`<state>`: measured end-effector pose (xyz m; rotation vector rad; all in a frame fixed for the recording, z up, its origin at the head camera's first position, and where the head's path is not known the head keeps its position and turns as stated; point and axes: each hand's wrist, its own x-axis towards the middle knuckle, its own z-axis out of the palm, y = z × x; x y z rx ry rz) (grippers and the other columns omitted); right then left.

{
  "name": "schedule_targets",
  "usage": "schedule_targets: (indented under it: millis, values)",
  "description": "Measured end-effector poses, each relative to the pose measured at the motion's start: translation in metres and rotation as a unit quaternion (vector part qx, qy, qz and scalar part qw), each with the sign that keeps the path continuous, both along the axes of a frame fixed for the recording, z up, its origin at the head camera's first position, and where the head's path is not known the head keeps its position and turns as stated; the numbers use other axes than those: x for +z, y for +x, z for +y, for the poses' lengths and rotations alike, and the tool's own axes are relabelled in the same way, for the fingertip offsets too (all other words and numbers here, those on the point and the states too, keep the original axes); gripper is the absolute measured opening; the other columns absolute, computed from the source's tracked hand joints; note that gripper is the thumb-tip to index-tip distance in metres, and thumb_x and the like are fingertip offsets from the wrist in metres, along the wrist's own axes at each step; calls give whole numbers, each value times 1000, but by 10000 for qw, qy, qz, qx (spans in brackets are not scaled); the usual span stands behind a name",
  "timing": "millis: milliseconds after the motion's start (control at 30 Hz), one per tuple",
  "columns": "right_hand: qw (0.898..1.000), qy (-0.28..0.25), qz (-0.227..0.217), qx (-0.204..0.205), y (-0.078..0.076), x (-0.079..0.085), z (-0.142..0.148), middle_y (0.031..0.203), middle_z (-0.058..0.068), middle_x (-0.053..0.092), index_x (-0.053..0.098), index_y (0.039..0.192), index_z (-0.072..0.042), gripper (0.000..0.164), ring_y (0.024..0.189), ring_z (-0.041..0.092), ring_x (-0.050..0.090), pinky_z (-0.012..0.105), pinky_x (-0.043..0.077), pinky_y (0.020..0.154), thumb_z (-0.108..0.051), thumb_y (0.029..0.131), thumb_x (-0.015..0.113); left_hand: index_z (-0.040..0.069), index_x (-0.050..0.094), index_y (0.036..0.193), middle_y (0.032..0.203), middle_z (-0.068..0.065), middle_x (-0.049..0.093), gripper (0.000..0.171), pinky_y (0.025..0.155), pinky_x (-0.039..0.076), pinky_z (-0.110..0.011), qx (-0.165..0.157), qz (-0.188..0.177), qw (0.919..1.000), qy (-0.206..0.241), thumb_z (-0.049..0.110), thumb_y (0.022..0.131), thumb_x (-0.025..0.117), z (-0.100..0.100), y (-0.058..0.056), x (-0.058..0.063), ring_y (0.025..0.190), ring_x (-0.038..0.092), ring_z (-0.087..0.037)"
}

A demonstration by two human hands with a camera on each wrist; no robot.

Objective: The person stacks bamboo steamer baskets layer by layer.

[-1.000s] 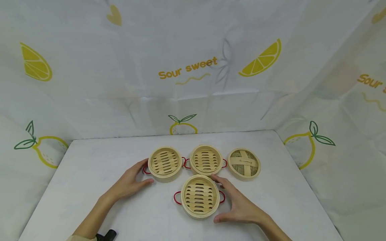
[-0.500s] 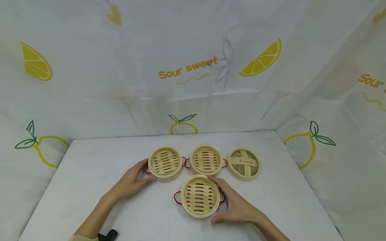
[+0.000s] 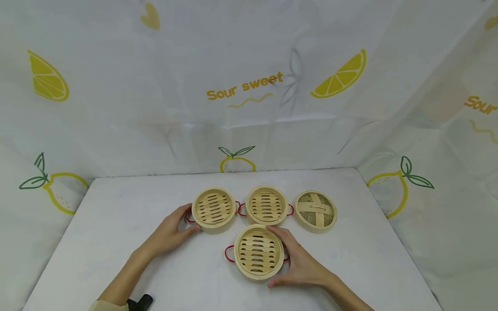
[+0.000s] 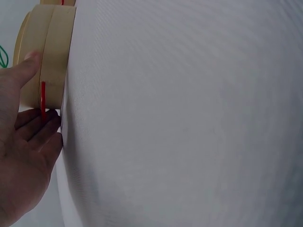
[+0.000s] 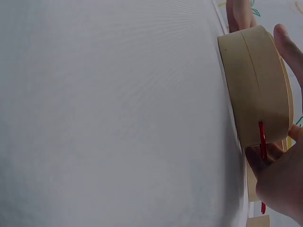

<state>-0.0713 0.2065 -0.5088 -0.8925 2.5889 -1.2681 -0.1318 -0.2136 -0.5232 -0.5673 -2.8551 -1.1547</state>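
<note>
While the right hand curves about the right side of the front steamer basket, its fingers are at the far edge near the red handle and its thumb, well apart from them, is beside the near edge; whether the hand is clamped on the basket cannot be told. The front steamer basket sits upright on the white table, slatted floor upward. Beyond it to the left, the left hand curves beside the left steamer basket, thumb at the wall and fingers by a handle; whether that grip is closed cannot be told either. Directly beyond the front steamer basket stands the middle steamer basket; beyond it to the right lies the woven lid. Nearer the person, left of it, shows a beige sleeve; well behind it hangs a lemon-printed cloth.
</note>
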Motion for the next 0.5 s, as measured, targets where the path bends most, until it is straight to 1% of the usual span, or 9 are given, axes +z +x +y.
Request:
schedule_targets:
  millis: [133,367,500]
  values:
    - [9999,-15,53,-117,2,-2,-5,162,-1,44,29,170,-22,135,150,18,48,30,40,128,-49,62,106,-3,49,156,155,-21,60,76,122,46,-62,10,45,10000,3,34,99,82,0,0,0,149,55,-43]
    - [9986,235,146,-457,6,-2,-13,159,-3,46,32,169,-24,135,148,18,50,44,48,124,-56,60,105,0,49,157,156,-18,61,76,123,46,-60,6,-12,10000,11,36,98,82,1,0,1,149,56,-40]
    - [9979,339,268,-488,6,-3,-16,159,-3,45,32,168,-24,135,147,18,50,46,50,122,-58,59,105,0,51,156,155,-18,62,76,121,47,-61,20,49,10000,16,36,98,83,0,0,1,148,57,-41]
